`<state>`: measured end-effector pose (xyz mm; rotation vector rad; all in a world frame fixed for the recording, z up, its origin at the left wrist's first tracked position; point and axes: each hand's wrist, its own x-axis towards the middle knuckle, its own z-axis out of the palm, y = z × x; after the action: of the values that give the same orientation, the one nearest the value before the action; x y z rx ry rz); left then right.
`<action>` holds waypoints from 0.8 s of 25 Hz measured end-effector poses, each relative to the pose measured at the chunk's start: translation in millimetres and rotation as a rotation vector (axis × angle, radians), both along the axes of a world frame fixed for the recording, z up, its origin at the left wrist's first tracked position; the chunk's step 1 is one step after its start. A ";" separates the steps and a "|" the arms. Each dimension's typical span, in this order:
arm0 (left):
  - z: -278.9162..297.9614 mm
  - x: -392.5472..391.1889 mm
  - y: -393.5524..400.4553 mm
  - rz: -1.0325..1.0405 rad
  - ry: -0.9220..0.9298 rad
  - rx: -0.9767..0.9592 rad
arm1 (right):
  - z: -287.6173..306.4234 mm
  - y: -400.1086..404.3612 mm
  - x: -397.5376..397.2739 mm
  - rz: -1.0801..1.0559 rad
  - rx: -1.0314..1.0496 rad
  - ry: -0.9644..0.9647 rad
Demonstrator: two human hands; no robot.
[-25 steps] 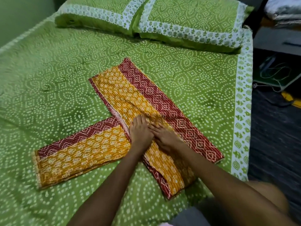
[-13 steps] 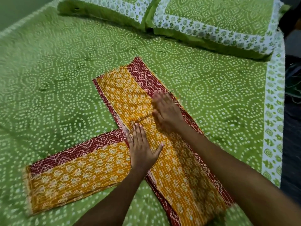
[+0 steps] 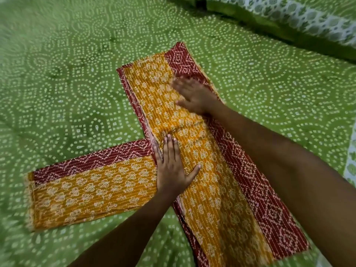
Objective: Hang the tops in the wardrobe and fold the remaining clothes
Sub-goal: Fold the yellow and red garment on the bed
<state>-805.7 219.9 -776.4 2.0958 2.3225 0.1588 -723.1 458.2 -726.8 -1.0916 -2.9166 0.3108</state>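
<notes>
A long yellow cloth with a dark red patterned border (image 3: 215, 189) lies folded on the green bed in an L shape, one strip running up and away, the other out to the left. My left hand (image 3: 172, 166) lies flat, fingers straight, pressing the cloth where the two strips meet. My right hand (image 3: 194, 95) rests flat with fingers spread on the far part of the upper strip, slightly blurred.
The green dotted bedspread (image 3: 77, 83) covers the whole bed around the cloth. A green pillow with a white printed border (image 3: 308, 22) lies at the top right. The bedspread's white edge (image 3: 351, 166) shows at the far right.
My right hand has slid up the upper strip away from my left hand, which stays pressing at the fold. The view has moved closer to the cloth.
</notes>
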 end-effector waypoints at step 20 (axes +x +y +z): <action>33.8 2.9 -13.0 0.019 0.002 -0.213 | -15.4 -351.1 120.7 -0.182 -0.100 -0.212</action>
<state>-802.8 206.9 -742.5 1.9736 2.2480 -0.0877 -602.4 107.1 -742.2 -1.4792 -2.9767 0.3609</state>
